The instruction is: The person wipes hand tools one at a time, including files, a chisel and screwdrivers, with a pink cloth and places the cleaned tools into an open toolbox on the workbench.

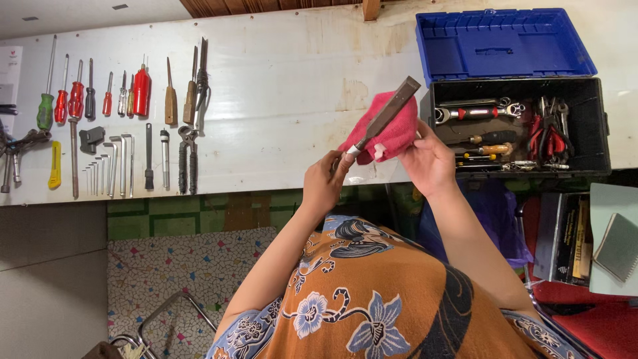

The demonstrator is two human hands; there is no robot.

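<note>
A chisel [387, 114] is held tilted above the near edge of the white worktop [286, 86], blade end raised toward the toolbox, handle end lowered. The handle end is pinched in the closed grip of the left hand [324, 183]. A pink cloth [392, 129] is pressed against the blade from behind and is clasped in the closed grip of the right hand [430, 159].

Just right of the cloth, a black toolbox [598, 126] is seen open on the worktop, its blue lid [502, 43] thrown back. Inside are noted a spanner with a red-banded shank [478, 112], red-handled pliers [548, 136], a dark-handled screwdriver [495, 137] and a few smaller drivers below it; the finer items cannot be told apart.

Well to the left, tools are laid out in rows on the worktop: a green-handled screwdriver [45, 110], several red-handled screwdrivers [75, 98], a red bottle-shaped tool [141, 90], wooden-handled tools [171, 100], a graded set of hex keys [109, 166] and a yellow utility knife [55, 165].

At lower right, books [565, 236] are stacked beside a grey pad [618, 246]. An orange floral garment [372, 292] is worn by the person.
</note>
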